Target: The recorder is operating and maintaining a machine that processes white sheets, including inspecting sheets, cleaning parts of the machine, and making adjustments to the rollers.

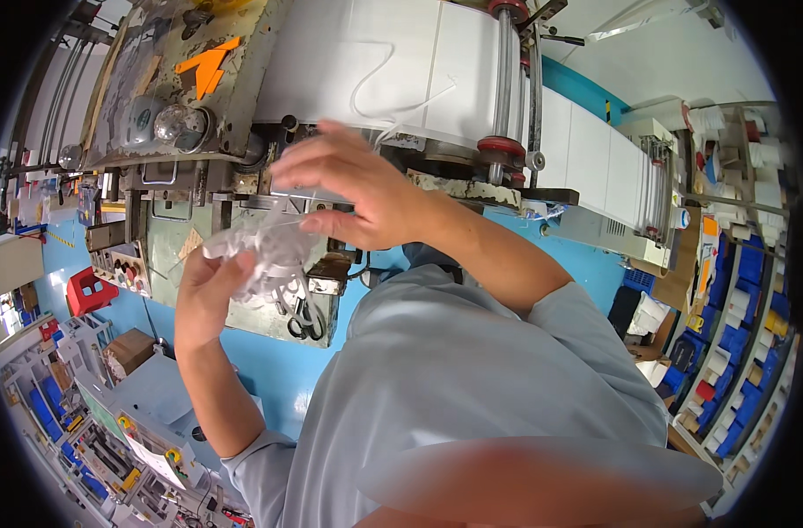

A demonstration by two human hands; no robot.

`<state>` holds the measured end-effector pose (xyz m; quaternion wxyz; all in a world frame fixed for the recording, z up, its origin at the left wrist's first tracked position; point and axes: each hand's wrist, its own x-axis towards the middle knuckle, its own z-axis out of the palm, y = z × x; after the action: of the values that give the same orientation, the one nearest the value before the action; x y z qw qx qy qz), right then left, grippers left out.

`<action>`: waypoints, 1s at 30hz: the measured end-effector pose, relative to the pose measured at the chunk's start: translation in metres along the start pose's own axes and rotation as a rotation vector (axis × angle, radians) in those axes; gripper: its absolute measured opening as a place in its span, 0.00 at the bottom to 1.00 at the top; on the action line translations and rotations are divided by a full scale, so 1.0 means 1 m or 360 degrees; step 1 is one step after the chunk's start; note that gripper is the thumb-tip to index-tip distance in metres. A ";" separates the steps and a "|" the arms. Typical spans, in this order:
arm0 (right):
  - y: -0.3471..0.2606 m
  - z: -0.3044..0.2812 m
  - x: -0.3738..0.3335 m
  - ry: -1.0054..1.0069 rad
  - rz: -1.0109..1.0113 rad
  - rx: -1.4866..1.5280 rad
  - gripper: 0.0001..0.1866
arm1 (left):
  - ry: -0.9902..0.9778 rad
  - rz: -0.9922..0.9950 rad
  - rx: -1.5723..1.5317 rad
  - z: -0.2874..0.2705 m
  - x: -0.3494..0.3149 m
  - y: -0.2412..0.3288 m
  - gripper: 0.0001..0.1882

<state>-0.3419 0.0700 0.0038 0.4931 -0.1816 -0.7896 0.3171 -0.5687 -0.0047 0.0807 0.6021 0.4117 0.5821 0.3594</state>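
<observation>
A loose, tangled bundle of whitish, translucent strips (274,255) is gripped in my left hand (215,286), with the thumb lying over it. Just right of the bundle, my right hand (357,189) is raised with thumb and fingers apart, slightly smeared by motion. Its thumb is beside the strips; whether it touches them I cannot tell. Some ends of the bundle dangle below, close to a pair of dark-handled scissors (306,327). Beyond my right hand, a thin white cord (375,75) curls over a white sheet (331,53) on the machine.
A worn metal machine (137,123) stands in front, with orange pieces (209,69) on top. A shaft with red-rimmed rollers (502,154) flanks the white sheet. At left is a red plastic bin (91,292); at right are shelves with blue bins (736,308). The floor (586,264) is blue.
</observation>
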 end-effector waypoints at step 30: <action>0.025 0.042 0.020 0.0407 0.0155 -0.0588 0.15 | -0.0626 0.0653 -0.1210 -0.032 -0.016 -0.038 0.12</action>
<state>-0.3887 0.0866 -0.0127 0.5317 -0.3453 -0.7556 0.1649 -0.6032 -0.0326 0.0529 0.7255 0.3288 0.1908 0.5737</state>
